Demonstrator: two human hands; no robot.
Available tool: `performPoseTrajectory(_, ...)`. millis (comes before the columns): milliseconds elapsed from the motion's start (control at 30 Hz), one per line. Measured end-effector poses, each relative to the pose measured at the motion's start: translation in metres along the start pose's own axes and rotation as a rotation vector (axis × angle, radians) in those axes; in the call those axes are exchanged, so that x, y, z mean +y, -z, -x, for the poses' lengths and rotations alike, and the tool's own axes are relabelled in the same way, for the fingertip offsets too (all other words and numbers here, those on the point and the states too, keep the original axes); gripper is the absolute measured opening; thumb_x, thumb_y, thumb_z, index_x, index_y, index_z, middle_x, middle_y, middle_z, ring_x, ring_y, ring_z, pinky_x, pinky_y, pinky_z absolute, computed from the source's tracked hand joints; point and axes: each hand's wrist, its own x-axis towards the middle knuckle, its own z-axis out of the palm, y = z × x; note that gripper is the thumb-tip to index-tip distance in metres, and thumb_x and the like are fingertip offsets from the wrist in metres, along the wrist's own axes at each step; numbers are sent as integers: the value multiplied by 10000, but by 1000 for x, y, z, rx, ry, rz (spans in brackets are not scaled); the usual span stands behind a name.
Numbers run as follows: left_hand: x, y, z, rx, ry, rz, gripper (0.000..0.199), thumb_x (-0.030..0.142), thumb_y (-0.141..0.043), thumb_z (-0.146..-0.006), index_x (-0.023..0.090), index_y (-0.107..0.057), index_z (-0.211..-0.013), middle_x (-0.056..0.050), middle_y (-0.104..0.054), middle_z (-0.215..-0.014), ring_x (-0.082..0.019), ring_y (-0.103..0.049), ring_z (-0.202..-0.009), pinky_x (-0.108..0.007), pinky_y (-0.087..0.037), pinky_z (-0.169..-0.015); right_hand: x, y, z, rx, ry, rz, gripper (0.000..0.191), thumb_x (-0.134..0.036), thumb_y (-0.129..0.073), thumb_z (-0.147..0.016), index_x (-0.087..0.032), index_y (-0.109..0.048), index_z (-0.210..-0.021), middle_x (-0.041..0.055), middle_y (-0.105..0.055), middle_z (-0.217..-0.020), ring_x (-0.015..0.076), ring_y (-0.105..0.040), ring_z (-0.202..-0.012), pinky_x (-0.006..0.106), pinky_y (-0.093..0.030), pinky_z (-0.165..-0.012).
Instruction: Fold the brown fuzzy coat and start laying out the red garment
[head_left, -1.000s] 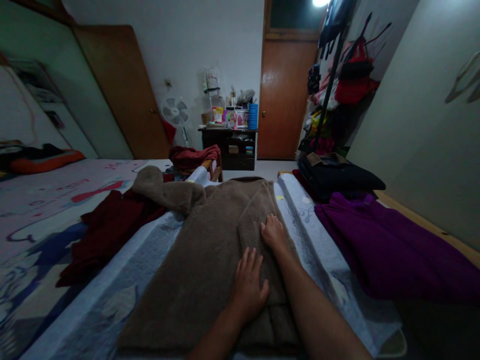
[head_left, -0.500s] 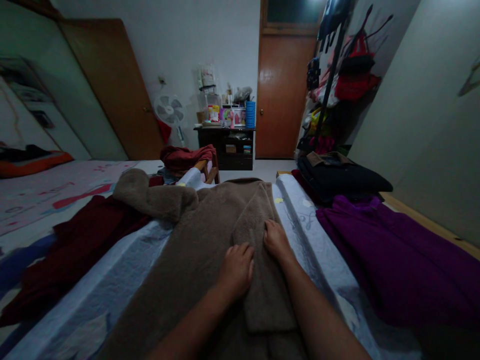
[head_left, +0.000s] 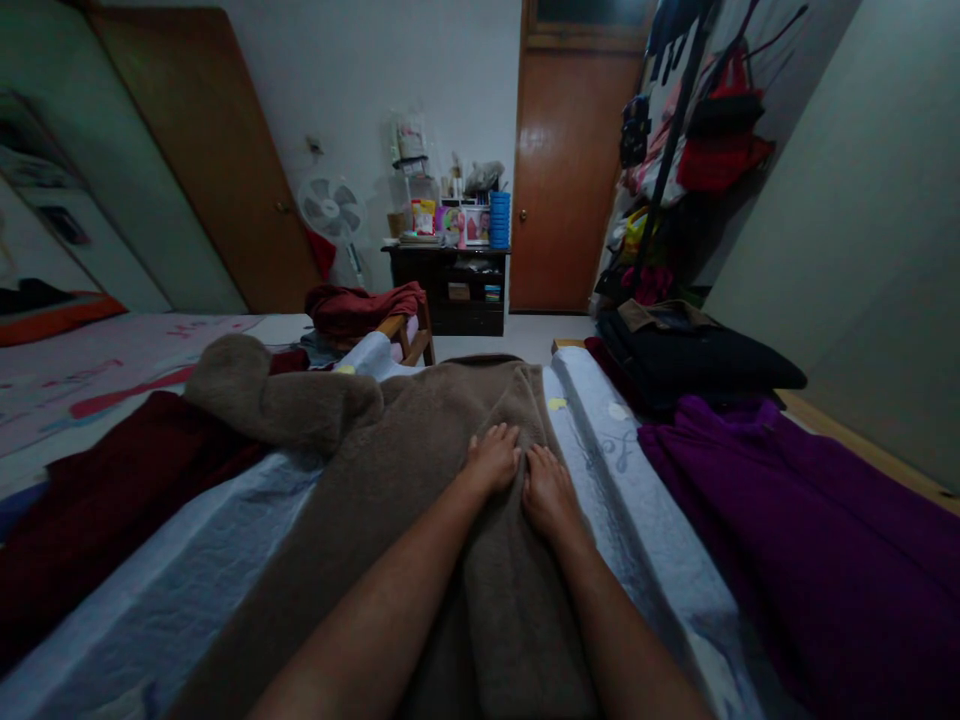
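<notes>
A brown plush coat (head_left: 405, 480) lies spread out on the bed in front of me. Its right-hand sleeve (head_left: 495, 600) is folded inward and runs down over the body of the coat, while the other sleeve (head_left: 315, 405) sticks out to the left, bent at its end. My left hand (head_left: 493, 458) rests flat on the upper part of the folded sleeve, fingers stretched forward. Close beside it, my right hand (head_left: 553, 492) lies on the coat's right edge, its fingers also extended and pressing on the fabric.
Purple clothing (head_left: 795, 530) lies to the right, with a stack of dark folded clothes (head_left: 697, 350) behind it. On the left is a dark red garment (head_left: 142, 470). Beyond the bed stand a chair with red cloth (head_left: 360, 312), a fan (head_left: 331, 208) and a black cabinet (head_left: 446, 290).
My left hand has moved forward along the folded sleeve, up beside my right hand. The right hand has shifted only slightly, and the view has moved a little.
</notes>
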Motion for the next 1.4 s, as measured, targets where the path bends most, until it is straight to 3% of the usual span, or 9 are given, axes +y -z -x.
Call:
performPoseTrajectory(67, 5, -2, -7, 5, 57, 20, 448, 358, -325, -977, 257, -414, -1404, -112, -382, -1523, -289, -343, -1397, -615, -356, -1040, 1, -1, 0, 2, 3, -11, 504, -183, -336, -923, -100, -469, -1403, 122, -445, -1477, 251, -347, -1397, 389, -281, -1126)
performPoseTrajectory(167, 6, -11, -7, 114, 78, -6, 453, 350, -347, -970, 276, -410, -1413, -104, -351, -1542, -293, -298, -1418, -631, -348, -1034, 2, -3, 0, 0, 0, -4, 517, -152, -342, -905, -114, -467, -1405, 112, -443, -1480, 242, -337, -1404, 395, -290, -1126)
performPoseTrajectory(400, -6, -28, 1, 238, 7, 7, 496, 262, -366, -950, 207, -396, -1442, -100, -373, -1532, -239, -306, -1424, -551, -243, -1144, 6, -8, -8, -16, 2, -17, 518, -185, -360, -908, -98, -456, -1409, 129, -416, -1495, 241, -326, -1411, 395, -283, -1137)
performPoseTrajectory(633, -13, -28, -5, 348, 8, 239, 510, 115, -345, -905, 140, -422, -1408, -113, -506, -1435, -200, -418, -1358, -445, -273, -1160, 1, -10, -58, 34, -69, -112, 511, -339, -278, -980, -128, -445, -1414, 141, -415, -1494, 244, -316, -1415, 427, -264, -1138)
performPoseTrajectory(800, -14, -29, -6, 447, 72, 442, 629, 95, -419, -856, 150, -296, -1470, -119, -563, -1373, -202, -508, -1276, -400, -373, -1107, -5, -15, -94, 75, -33, -143, 518, -327, -257, -988, -131, -401, -1445, 118, -360, -1530, 224, -268, -1437, 406, -231, -1153)
performPoseTrajectory(933, -14, -32, -6, 447, 124, 486, 683, 99, -411, -868, 144, -177, -1508, -117, -586, -1345, -208, -517, -1265, -382, -409, -1074, -1, -20, -116, 35, 30, -147, 512, -338, -243, -997, -148, -393, -1449, 96, -339, -1544, 207, -237, -1448, 399, -201, -1161)
performPoseTrajectory(1067, -13, -37, -8, 426, 125, 382, 697, 59, -353, -872, 82, -85, -1515, -150, -551, -1382, -199, -494, -1292, -392, -355, -1115, 4, -20, -138, -56, 62, -89, 558, -405, -240, -1000, -125, -355, -1469, 108, -295, -1562, 215, -185, -1463, 411, -177, -1163)
performPoseTrajectory(1267, -10, -42, -9, 402, 118, 226, 739, 8, -313, -849, 84, -23, -1525, -172, -512, -1416, -204, -479, -1314, -420, -324, -1131, 3, -16, -168, -99, 56, -4, 631, -473, -288, -981, -92, -320, -1483, 134, -217, -1586, 265, -152, -1467, 429, -164, -1159)
performPoseTrajectory(1400, -9, -41, -8, 404, 124, 189, 723, 2, -308, -840, 62, -72, -1521, -188, -535, -1388, -209, -500, -1294, -410, -336, -1124, 4, -20, -185, -83, 17, 32, 670, -497, -298, -973, -83, -274, -1499, 153, -168, -1595, 282, -121, -1471, 431, -154, -1157)
